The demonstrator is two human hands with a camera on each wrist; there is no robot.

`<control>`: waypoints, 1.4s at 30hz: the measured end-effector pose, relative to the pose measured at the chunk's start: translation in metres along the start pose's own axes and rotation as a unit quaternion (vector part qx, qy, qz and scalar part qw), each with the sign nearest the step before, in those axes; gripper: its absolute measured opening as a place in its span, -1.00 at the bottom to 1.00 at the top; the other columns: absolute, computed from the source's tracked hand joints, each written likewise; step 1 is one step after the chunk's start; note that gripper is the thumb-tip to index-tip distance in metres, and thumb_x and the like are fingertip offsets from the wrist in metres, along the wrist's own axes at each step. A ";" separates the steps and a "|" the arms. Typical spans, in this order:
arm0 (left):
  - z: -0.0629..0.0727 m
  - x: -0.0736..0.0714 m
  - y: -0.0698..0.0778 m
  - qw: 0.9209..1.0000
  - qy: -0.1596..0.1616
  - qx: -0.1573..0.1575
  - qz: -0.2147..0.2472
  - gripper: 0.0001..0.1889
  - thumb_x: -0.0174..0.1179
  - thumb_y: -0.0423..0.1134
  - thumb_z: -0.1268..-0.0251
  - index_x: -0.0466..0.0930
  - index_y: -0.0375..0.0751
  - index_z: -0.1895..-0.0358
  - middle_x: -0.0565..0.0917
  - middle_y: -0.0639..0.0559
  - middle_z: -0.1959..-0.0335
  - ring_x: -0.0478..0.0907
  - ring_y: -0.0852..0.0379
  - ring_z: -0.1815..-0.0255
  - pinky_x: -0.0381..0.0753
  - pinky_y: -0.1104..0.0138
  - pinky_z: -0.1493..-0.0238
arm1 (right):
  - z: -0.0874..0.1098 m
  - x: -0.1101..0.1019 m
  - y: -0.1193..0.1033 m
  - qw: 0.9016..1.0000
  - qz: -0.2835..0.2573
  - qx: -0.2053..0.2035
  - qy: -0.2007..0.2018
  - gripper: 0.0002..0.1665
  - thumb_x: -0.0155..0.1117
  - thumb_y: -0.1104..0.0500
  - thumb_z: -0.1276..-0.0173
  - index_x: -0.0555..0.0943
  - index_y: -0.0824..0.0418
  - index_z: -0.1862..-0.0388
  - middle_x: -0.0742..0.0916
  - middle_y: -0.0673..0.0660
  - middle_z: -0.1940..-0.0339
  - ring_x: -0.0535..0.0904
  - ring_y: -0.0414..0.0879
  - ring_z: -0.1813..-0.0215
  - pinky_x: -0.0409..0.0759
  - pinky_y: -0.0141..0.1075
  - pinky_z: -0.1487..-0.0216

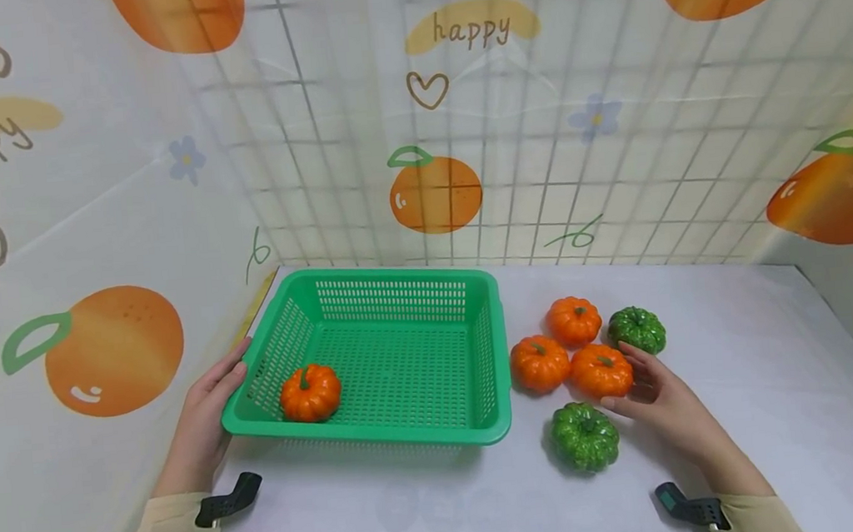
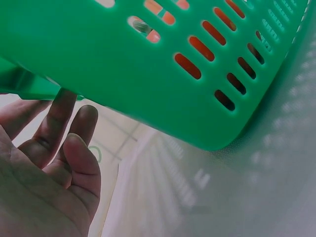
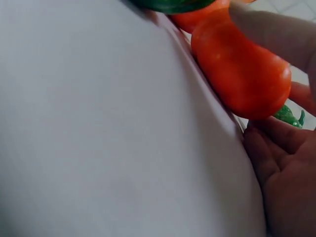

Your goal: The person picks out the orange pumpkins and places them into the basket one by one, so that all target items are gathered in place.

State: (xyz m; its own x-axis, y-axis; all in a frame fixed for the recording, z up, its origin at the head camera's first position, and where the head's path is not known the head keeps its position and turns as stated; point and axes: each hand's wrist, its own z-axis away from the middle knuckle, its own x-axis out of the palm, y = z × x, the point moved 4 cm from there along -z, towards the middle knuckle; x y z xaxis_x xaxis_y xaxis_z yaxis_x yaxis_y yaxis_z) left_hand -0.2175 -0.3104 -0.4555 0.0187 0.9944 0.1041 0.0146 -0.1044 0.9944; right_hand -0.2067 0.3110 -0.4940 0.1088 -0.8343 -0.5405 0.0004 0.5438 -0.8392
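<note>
Only the head view shows the whole pumpkin (image 1: 312,393) in the basket (image 1: 398,377). Left hand (image 1: 201,417): relaxed, touching basket. Right hand (image 1: 666,404): at second pumpkin (image 1: 599,373), grip unclear.

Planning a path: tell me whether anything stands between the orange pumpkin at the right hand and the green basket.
Left of the pumpkin at the right hand sits another orange pumpkin, then the basket's right wall.

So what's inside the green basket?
Just one orange pumpkin that I can see, by the near left corner of the green basket. The bit of basket floor under it is covered, and the near rim hides the inside of the near wall.
</note>
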 end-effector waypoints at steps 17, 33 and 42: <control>0.000 0.000 -0.001 1.000 0.003 0.000 -0.001 -0.44 0.03 -0.09 -0.56 0.21 -0.04 -0.54 0.02 -0.09 -0.58 0.31 0.24 -0.36 0.51 0.41 -0.11 | 0.000 0.000 -0.004 0.999 0.036 -0.006 0.023 0.18 0.46 -0.25 -0.17 0.10 0.13 -0.60 0.42 0.33 -0.42 0.46 0.28 -0.26 0.38 0.22 -0.25; -0.002 0.000 0.002 1.000 0.004 0.005 -0.002 -0.43 0.05 -0.08 -0.55 0.22 -0.05 -0.53 0.03 -0.04 -0.59 0.05 0.03 -0.52 0.47 0.45 -0.13 | 0.005 -0.018 -0.024 0.998 0.040 -0.005 0.053 0.16 0.46 -0.22 -0.20 0.09 0.15 -0.60 0.37 0.37 -0.44 0.49 0.31 -0.24 0.51 0.02 -0.18; -0.001 0.000 0.001 1.000 0.004 0.000 -0.001 -0.43 0.03 -0.09 -0.56 0.19 -0.07 -0.54 0.03 -0.05 -0.59 0.08 0.07 -0.50 0.46 0.45 -0.15 | 0.000 -0.026 -0.046 0.998 0.028 -0.031 0.046 0.10 0.45 -0.14 -0.25 0.09 0.17 -0.60 0.36 0.37 -0.44 0.46 0.34 -0.24 0.59 -0.48 0.07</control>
State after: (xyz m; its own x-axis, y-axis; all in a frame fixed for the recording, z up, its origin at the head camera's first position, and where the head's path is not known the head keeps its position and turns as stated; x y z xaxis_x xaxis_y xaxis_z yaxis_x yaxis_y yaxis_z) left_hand -0.2182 -0.3105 -0.4545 0.0112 0.9948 0.1015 0.0146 -0.1016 0.9947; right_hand -0.2096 0.3075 -0.4418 0.0145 -0.8091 -0.5875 -0.0641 0.5856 -0.8081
